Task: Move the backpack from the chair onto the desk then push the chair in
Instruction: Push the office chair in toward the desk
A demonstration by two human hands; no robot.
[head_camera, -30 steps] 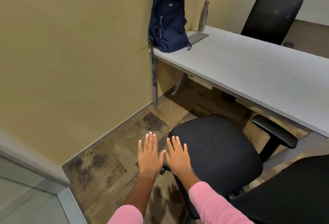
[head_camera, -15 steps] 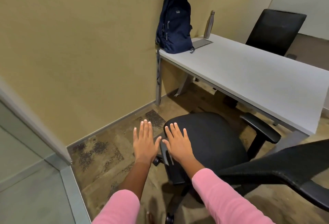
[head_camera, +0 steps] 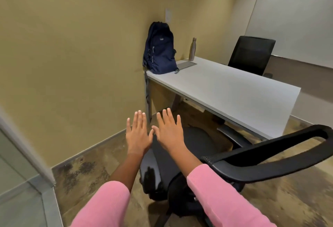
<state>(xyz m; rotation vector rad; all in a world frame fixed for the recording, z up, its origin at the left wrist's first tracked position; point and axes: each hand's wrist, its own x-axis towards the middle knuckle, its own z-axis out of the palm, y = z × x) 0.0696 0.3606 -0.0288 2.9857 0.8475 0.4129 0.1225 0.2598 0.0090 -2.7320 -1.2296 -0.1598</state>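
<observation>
A navy backpack (head_camera: pixel 160 50) stands upright on the left end of the white desk (head_camera: pixel 234 89), leaning into the wall corner, one strap hanging over the desk's edge. The black office chair (head_camera: pixel 201 147) stands in front of the desk, its seat empty and its curved backrest rim (head_camera: pixel 270 156) close to me on the right. My left hand (head_camera: pixel 138 133) and my right hand (head_camera: pixel 170 131) hover side by side, palms down and fingers spread, above the seat's left edge. Neither hand holds anything, and I cannot tell whether they touch the chair.
A metal bottle (head_camera: pixel 192 49) and a flat grey pad (head_camera: pixel 185 64) lie on the desk beside the backpack. A second black chair (head_camera: pixel 252 54) stands behind the desk. The yellow wall is close on the left, a glass partition (head_camera: pixel 18 181) at lower left.
My view has risen and pulled back, so the chair's backrest has come into sight at right. Both hands have lifted slightly and stayed spread over the seat.
</observation>
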